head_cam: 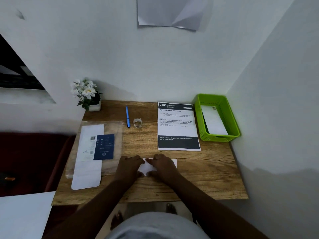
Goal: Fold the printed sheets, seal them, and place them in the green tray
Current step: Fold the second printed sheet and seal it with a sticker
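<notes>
Both hands flat on a folded white sheet at table front-centre. Left hand & right hand side by side, fingers straight, pressing paper down; grip not curled round anything. Landmark = green tray, back-right corner of table. Printed sheet lies flat just left of tray, touching or nearly. White folded paper already inside tray. Tape roll & blue pen further left of tray, close together. Envelope pack far left, flower pot back-left corner.
</notes>
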